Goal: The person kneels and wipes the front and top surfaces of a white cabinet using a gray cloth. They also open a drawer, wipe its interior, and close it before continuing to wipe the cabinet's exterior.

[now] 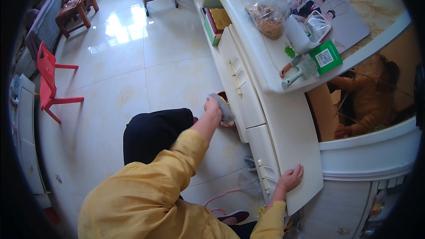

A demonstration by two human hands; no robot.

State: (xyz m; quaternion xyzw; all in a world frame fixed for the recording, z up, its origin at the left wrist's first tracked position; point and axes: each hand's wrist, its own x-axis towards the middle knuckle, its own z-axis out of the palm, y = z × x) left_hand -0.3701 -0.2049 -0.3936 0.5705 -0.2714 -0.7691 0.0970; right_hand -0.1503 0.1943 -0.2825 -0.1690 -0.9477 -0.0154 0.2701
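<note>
My left hand (212, 105) is shut on a grey cloth (224, 110), reaching down beside the white cabinet. Behind the cloth a red-rimmed container (228, 125) stands on the floor, its contents mostly hidden. My right hand (291, 178) rests on the lower white cabinet top (300, 149), near its front edge, fingers loosely curled; nothing shows in it. Farther up, the higher countertop (265, 69) bears a pale green hairbrush (300, 72), a knife (290, 66), a green card with a printed code (327, 57), a white plastic container (300, 33) and a plastic bag of food (269, 18).
A red plastic chair (48, 78) and a wooden chair (73, 10) stand at the left on the glossy tiled floor. Below the cabinet drawers lie a clear plastic bag (249, 184) and a pink cord (220, 196). The mirror (368, 99) is at the right.
</note>
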